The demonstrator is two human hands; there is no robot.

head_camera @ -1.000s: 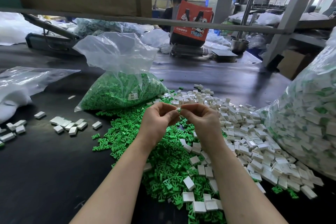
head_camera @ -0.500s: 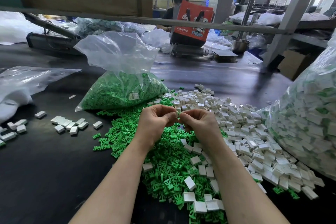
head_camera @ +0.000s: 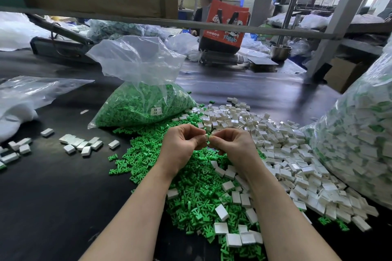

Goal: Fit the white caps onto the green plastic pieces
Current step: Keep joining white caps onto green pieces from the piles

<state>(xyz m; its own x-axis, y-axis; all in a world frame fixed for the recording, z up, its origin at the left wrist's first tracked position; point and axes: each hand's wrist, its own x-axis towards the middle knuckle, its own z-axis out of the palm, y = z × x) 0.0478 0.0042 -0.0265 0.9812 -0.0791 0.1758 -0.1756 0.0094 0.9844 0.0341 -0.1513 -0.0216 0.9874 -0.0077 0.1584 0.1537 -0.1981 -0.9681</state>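
Note:
My left hand (head_camera: 180,147) and my right hand (head_camera: 232,147) meet fingertip to fingertip above the piles. Between them they pinch one small white cap (head_camera: 206,136); whether a green piece is inside is hidden by the fingers. Below my hands a heap of loose green plastic pieces (head_camera: 191,188) covers the dark table (head_camera: 53,197). To the right lies a wide spread of loose white caps (head_camera: 286,154), some scattered over the green heap.
A clear bag of green pieces (head_camera: 140,104) stands behind the heap. A large clear bag of capped pieces (head_camera: 356,140) fills the right edge. Several capped pieces (head_camera: 81,144) lie at left. A person sits across the table behind a red bag (head_camera: 224,23).
Both hands have sunk slightly towards the green heap while still working the small piece between their fingertips. Nothing else has moved.

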